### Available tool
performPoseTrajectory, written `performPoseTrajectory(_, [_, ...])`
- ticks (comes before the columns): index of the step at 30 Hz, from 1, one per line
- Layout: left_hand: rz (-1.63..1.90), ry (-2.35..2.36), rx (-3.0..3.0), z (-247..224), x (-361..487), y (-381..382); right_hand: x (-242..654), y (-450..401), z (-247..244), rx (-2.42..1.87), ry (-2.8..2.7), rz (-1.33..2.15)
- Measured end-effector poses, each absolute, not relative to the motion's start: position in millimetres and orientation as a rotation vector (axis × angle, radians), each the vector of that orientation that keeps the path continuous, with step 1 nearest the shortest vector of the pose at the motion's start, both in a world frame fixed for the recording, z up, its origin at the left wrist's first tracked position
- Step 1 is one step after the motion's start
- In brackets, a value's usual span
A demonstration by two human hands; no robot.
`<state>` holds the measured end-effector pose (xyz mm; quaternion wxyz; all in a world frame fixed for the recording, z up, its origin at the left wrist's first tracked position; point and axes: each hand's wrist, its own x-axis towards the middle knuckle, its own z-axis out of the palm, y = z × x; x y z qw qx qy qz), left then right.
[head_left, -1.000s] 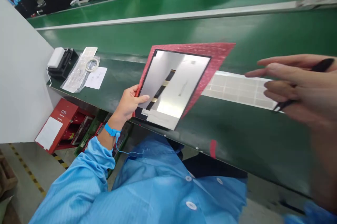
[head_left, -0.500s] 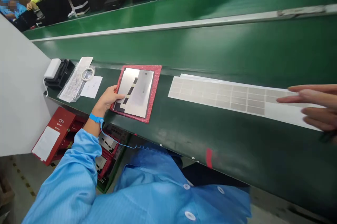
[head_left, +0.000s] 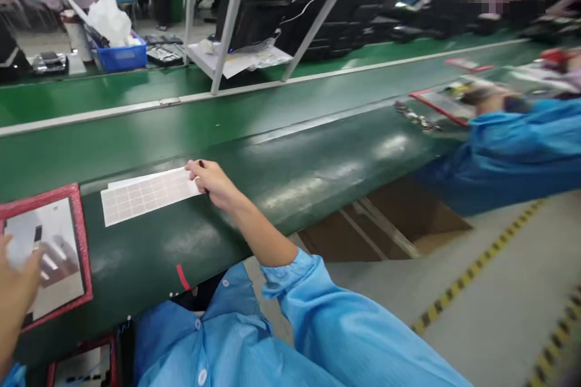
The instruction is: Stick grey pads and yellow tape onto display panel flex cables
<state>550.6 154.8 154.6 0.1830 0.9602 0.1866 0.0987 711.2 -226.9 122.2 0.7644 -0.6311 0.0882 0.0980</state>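
Note:
My left hand [head_left: 18, 290], partly cut off at the left edge, is above a shiny silver panel [head_left: 59, 232] with dark patches, and its reflection shows in the surface. Its thumb and fingers are apart. The panel lies in a red padded frame [head_left: 84, 248]. My right hand [head_left: 213, 182] is closed around a thin dark stick-like tool [head_left: 207, 192]. Its fingertips are at the right end of a white sheet of rectangular labels [head_left: 145, 196]; whether they pinch the sheet I cannot tell. Another white sheet [head_left: 131, 181] shows behind it.
A metal stand [head_left: 231, 23] rises beyond the bench, near a blue bin [head_left: 122, 57]. At right a co-worker's blue sleeve [head_left: 521, 132] reaches over another red-framed panel [head_left: 440, 107]. Below the bench are an open cardboard box [head_left: 385, 223] and another red-framed panel [head_left: 84, 369].
The view has swung right. My left hand has come off the panel's left edge and is over its face. My right hand's fingers, stretched out before, are now closed at the label sheet's end.

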Motion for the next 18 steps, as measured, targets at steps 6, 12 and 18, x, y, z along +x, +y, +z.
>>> performPoseTrajectory(6, [-0.016,0.144,2.388,149,603,-2,692,-189,134,-0.988,0.018,0.335])
performPoseTrajectory(12, [-0.211,-0.076,2.003,126,644,-59,710,-176,135,-0.838,-0.109,0.249])
performPoseTrajectory(18, [-0.100,0.129,1.997,105,646,-55,724,-191,106,-0.995,-0.190,0.177])
